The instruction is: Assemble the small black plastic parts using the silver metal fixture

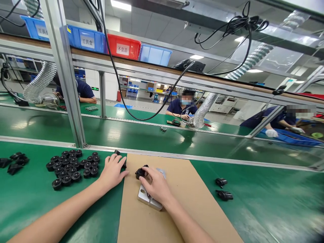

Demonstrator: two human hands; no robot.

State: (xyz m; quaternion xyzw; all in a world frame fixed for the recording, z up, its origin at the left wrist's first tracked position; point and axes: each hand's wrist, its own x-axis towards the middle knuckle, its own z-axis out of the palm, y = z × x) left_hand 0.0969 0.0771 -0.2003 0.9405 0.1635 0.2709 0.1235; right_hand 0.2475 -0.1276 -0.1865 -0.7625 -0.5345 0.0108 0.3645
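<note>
My right hand pinches a small black plastic part between thumb and fingers. Under that hand lies a silver metal block with an oval hole, partly covered by my palm. A clear or pale piece shows just behind the knuckles. My left hand rests with its fingers stretched and thumb apart at the left edge of the cardboard sheet. Another black part peeks out between its index finger and thumb, mostly hidden. Beyond those fingertips sits a small black piece.
Many round black caps cluster left of my left hand, with several black parts farther left. Two black parts lie on the green mat at right. A metal post rises behind. Co-workers sit across the bench.
</note>
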